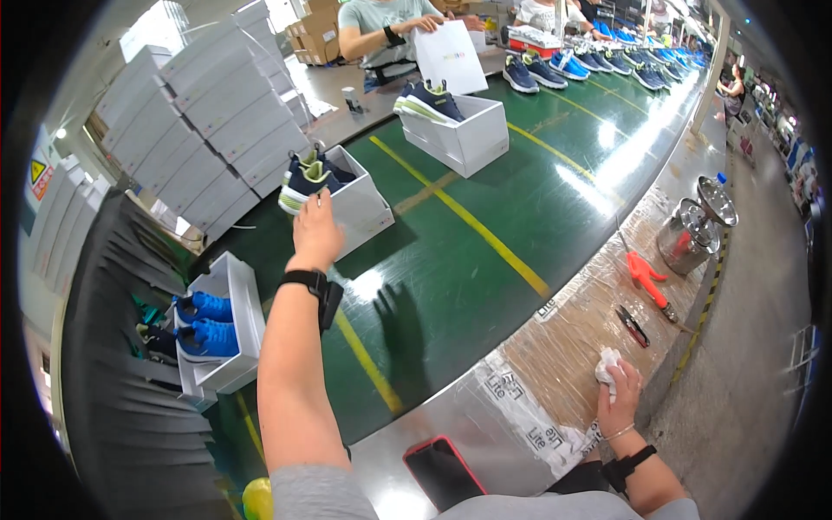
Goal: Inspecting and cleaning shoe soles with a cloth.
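My left hand (317,232) reaches out over the belt with its fingers stretched, in front of a pair of navy sneakers (305,180) with lime soles. They rest in an open white shoebox (360,212); whether my fingertips touch shoe or box, I cannot tell. Nothing shows in that hand's grasp. At the lower right, my right hand (620,392) is closed on a crumpled white cloth (608,368), over the bench ledge. Farther along the belt, another shoebox (472,139) holds more navy sneakers (433,102).
Blue sneakers (208,325) sit in a white box (247,303) by a dark strip curtain (121,329). A red-edged phone (442,472), black-handled nippers (633,327), a red-handled tool (646,282) and metal cans (689,234) lie along the ledge. Across the belt, a co-worker (381,35) holds a white lid (451,56).
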The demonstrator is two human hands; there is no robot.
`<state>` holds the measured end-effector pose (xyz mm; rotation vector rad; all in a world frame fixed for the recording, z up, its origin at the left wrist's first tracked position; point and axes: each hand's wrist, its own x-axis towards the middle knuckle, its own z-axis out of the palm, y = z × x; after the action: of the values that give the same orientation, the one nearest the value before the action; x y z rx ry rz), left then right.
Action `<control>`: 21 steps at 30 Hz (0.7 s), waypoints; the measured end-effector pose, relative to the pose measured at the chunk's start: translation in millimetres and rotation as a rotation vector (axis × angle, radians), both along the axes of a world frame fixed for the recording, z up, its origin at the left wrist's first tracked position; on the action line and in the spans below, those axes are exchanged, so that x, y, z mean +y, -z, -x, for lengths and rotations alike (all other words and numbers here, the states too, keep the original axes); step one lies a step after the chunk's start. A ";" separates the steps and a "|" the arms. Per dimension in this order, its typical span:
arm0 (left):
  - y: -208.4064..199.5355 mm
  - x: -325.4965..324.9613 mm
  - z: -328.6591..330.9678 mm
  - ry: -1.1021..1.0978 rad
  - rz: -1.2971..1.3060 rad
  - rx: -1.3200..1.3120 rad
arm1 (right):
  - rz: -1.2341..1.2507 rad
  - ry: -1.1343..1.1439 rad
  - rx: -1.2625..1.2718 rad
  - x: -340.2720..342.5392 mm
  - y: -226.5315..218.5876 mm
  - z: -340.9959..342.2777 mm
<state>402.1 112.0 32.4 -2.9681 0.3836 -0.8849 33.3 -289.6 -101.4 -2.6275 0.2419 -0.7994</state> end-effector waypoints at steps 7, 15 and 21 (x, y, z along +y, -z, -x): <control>44.5 -15.2 -78.4 -0.222 0.057 0.074 | -0.003 0.028 0.107 0.2 0.2 -3.4; 71.6 -15.3 -75.2 -0.238 0.017 0.036 | -0.006 -0.004 0.096 1.9 -4.5 -5.3; 82.4 -17.1 9.2 -0.125 0.020 0.146 | 0.029 -0.005 0.077 4.0 -0.6 -0.3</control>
<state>392.9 94.9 -50.0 -3.0446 0.1910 -0.6658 33.7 -285.6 -100.8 -2.6878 0.2467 -0.7058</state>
